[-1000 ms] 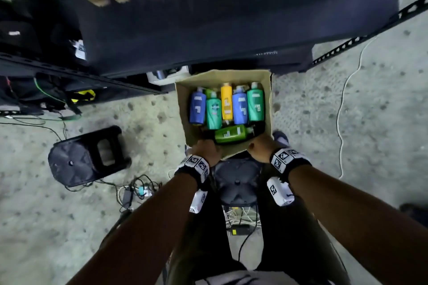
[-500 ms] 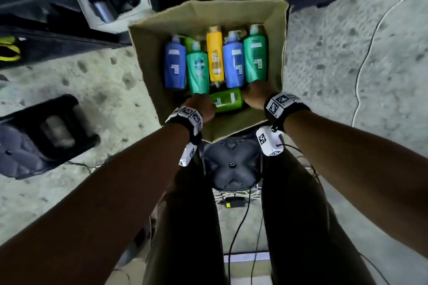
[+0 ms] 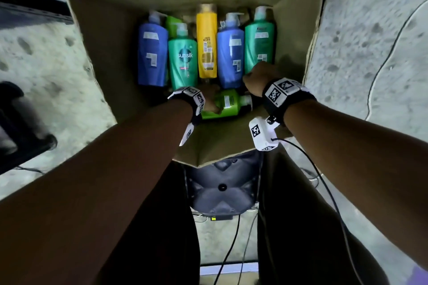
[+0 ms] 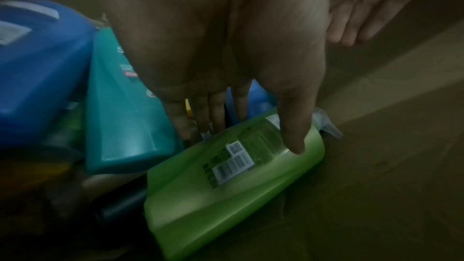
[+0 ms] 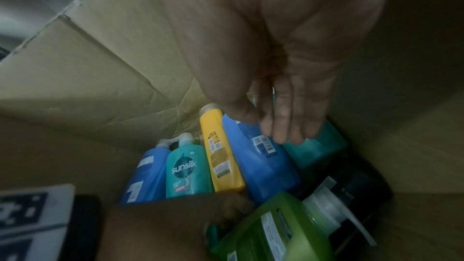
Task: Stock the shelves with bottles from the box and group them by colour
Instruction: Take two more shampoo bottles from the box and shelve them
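Note:
An open cardboard box [image 3: 111, 48] holds several bottles lying side by side: two blue [image 3: 152, 53] [image 3: 230, 53], two teal [image 3: 183, 58] [image 3: 259, 39] and one yellow [image 3: 206, 39]. A lime green bottle [image 3: 229, 103] lies crosswise at their near end. My left hand [image 3: 212, 99] grips it: the thumb lies on its labelled face [image 4: 226, 166] and the fingers reach behind its far edge. My right hand [image 3: 257, 76] is inside the box with straight fingers [image 5: 283, 126] pointing down at the seam between the right blue bottle [image 5: 261, 162] and the right teal bottle [image 5: 316, 146].
A dark bottle [image 5: 356, 186] lies under the lime green one's pump. The box sits on a black stool [image 3: 222, 187] between my legs. Another black stool [image 3: 18, 127] stands at left on the concrete floor. A cable [image 3: 382, 65] runs along the right.
The view has dropped close to the box. Both hands went from its near rim down inside, the left onto the lime green bottle, the right toward the right teal bottle.

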`<action>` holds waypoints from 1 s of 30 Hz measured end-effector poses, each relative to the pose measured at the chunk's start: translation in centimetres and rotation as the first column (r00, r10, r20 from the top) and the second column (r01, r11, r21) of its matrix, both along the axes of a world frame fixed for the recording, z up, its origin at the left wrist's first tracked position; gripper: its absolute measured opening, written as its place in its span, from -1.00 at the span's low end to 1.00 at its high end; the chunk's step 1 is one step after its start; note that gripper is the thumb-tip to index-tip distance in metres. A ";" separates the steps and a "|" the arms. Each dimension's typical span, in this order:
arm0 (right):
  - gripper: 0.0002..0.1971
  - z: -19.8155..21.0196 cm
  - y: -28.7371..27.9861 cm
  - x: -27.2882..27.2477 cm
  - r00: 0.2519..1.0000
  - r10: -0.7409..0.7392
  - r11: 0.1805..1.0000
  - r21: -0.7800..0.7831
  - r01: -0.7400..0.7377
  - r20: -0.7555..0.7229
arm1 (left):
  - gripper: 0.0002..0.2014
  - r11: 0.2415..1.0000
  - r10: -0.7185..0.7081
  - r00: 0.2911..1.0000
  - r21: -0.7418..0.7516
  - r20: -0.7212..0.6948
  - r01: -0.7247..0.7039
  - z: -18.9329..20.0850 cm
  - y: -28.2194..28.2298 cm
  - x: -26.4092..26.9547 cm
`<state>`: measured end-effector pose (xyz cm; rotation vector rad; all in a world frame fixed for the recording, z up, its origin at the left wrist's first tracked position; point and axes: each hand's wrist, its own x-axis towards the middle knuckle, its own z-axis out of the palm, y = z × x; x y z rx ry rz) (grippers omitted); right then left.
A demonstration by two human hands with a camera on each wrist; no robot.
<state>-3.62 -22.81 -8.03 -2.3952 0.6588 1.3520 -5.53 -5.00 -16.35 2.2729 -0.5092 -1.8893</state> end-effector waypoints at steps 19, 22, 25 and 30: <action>-0.49 -2.2 -0.6 1.7 0.946 -0.318 0.948 -0.001 0.319 0.064 | 0.12 0.909 0.394 0.915 -0.181 0.081 -0.376 -0.4 3.1 -0.3; -0.46 -2.8 -0.2 2.4 0.884 -0.462 0.887 0.017 0.462 0.076 | 0.04 0.774 0.623 0.780 -0.190 0.057 -0.604 1.3 3.9 0.0; -0.39 -4.3 -0.5 3.2 0.863 -0.502 0.864 -0.010 0.503 0.062 | -0.06 0.663 0.749 0.654 -0.143 0.105 -0.735 1.8 4.4 0.7; -0.39 -7.3 -1.7 4.1 0.914 -0.381 0.915 -0.086 0.394 0.137 | -0.05 0.439 0.898 0.424 -0.217 0.116 -0.872 1.3 5.3 2.3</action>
